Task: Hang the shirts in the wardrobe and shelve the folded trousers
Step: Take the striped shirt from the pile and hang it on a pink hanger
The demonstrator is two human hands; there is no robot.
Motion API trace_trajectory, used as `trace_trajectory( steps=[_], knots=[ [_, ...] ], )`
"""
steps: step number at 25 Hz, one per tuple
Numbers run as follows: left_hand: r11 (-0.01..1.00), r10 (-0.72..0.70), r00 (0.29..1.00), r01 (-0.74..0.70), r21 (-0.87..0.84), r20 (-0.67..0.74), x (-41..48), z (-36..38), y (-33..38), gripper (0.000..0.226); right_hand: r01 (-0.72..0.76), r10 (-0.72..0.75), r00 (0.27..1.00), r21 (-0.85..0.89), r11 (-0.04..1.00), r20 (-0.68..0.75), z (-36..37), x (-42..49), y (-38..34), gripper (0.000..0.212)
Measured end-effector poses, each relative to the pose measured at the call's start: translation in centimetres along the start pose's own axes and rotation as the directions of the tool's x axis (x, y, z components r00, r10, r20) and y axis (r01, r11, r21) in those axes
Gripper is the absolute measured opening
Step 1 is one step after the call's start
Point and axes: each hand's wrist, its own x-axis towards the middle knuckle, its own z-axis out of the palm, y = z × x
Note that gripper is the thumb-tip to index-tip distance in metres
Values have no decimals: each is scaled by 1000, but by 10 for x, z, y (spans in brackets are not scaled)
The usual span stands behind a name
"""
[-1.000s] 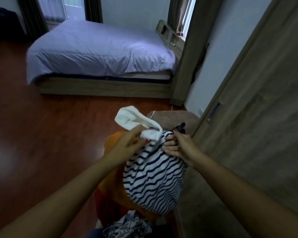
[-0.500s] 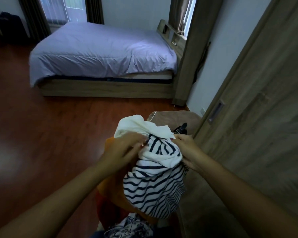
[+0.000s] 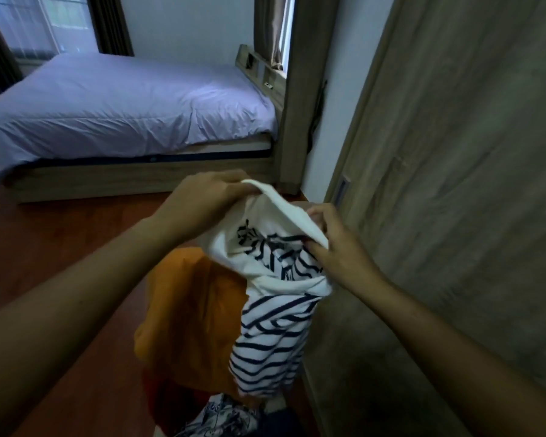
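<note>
Moved: since half a second ago I see both hands raised and drawn apart, and the shirt, whose white edge was bunched, now gapes like an open mouth.
Left hand: fingers curled over the far rim of the opening, gripping the white cloth at its highest point.
Right hand: thumb and fingers pinch the near right rim of the same opening, with the white fold draped over the fingertips.
Shirt look: white with thin dark navy stripes; a plain white band runs round the opening; crumpled stripes show down inside it; the body hangs slack and gathered narrow, its stripes slanting.
Shirt place: in the air between my two hands, in front of the orange cloth and just beside the door on the right. I cannot tell whether it touches either.
Below: the orange cloth lies heaped; a printed cloth in white and blue shows at the bottom edge, under the shirt's lower end.
Room: a bed with a pale lilac cover stands well beyond, across the red-brown floor.
</note>
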Motion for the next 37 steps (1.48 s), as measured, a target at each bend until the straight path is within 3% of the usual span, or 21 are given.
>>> trace_trajectory(
  steps=[3, 6, 8, 10, 12, 15, 17, 20, 21, 24, 27, 29, 31, 34, 37],
  knots=[
    [999, 34, 982, -31, 21, -187, 35, -48, 42, 37, 89, -116, 980, -169, 982, -160, -48, -21, -15, 16],
    [996, 86, 957, -78, 42, -276, 54, -86, 103, 43, 51, -133, 938, -252, 966, -321, -117, -63, -33, 23],
    [991, 131, 958, -121, 52, -256, 56, -92, 136, 56, 26, -169, 874, -303, 952, -456, -173, -102, -47, 33],
    [985, 157, 962, -169, -35, -224, 56, -85, 162, 61, -34, -172, 805, -333, 942, -568, -225, -148, -60, 42],
    [948, 154, 962, -209, -241, -226, 59, -84, 196, 50, -101, -143, 763, -335, 937, -630, -266, -202, -68, 43],
    [772, 190, 922, -352, -529, -338, 80, -108, 280, 44, -253, 13, 848, -384, 888, -529, -304, -279, -70, 42],
    [684, 335, 859, -505, -526, -388, 91, -129, 343, 40, -365, 186, 891, -409, 836, -415, -311, -312, -67, 49],
    [604, 488, 761, -648, -463, -428, 108, -143, 426, 26, -377, 231, 905, -422, 825, -357, -318, -352, -67, 66],
    [596, 503, 753, -657, -462, -423, 112, -142, 440, 26, -385, 254, 898, -363, 848, -358, -320, -355, -71, 66],
    [547, 573, 720, -692, -472, -392, 113, -143, 497, 35, -522, 431, 784, -99, 847, -446, -339, -396, -84, 55],
    [518, 638, 681, -725, -455, -358, 100, -147, 543, 37, -652, 529, 664, -64, 755, -528, -347, -434, -88, 31],
    [497, 636, 680, -723, -481, -365, 92, -150, 555, 36, -692, 466, 639, -194, 696, -612, -346, -448, -85, 12],
    [456, 608, 672, -732, -507, -423, 84, -150, 561, 28, -687, 347, 643, -313, 656, -683, -352, -464, -83, 19],
    [350, 588, 662, -726, -593, -464, 61, -111, 562, 17, -610, 174, 632, -347, 712, -755, -374, -479, -89, 27],
    [393, 564, 785, -527, -754, -255, 22, -54, 565, 33, -560, 89, 577, -315, 766, -812, -388, -478, -102, 29]
  ],
)
